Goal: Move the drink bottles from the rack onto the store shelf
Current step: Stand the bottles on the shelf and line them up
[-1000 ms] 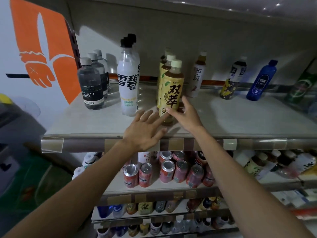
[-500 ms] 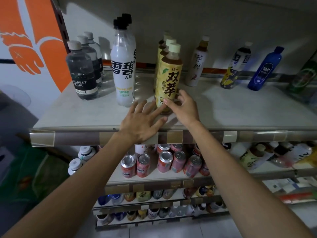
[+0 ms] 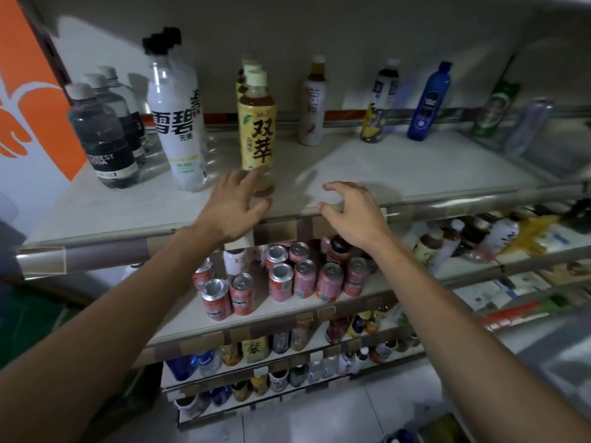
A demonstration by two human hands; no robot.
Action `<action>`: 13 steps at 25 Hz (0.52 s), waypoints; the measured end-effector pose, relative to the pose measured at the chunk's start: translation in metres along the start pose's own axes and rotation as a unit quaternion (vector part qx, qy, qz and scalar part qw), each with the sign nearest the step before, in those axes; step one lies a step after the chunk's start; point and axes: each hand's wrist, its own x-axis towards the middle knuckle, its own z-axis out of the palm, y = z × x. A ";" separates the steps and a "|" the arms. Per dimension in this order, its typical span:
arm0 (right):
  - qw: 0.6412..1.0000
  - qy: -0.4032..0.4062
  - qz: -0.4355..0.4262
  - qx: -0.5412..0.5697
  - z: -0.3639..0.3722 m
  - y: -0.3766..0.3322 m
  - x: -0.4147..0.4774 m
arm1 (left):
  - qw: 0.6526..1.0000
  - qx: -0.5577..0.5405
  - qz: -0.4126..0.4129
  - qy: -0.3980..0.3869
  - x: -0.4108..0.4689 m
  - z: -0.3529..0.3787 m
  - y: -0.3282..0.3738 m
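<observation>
pale store shelf (image 3: 415, 167), yellow-labelled tea bottle (image 3: 257, 132), cream cap, upright just beyond left hand (image 3: 233, 209), fingers straight at its base, right hand (image 3: 351, 212) loosely curled, empty, apart from it

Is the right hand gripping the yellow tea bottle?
No, the right hand hovers with loosely curled fingers at the front of the shelf, clear of the yellow tea bottle.

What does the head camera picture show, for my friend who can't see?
Two bare hands reach over a store shelf: the left hand lies open at the foot of a yellow tea bottle, the right hand hovers empty beside it. Other bottles stand nearby.
</observation>
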 end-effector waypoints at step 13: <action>0.969 -0.093 0.229 -0.009 -0.176 0.115 -0.200 | 0.921 -0.092 0.196 -0.325 -0.007 0.064 0.282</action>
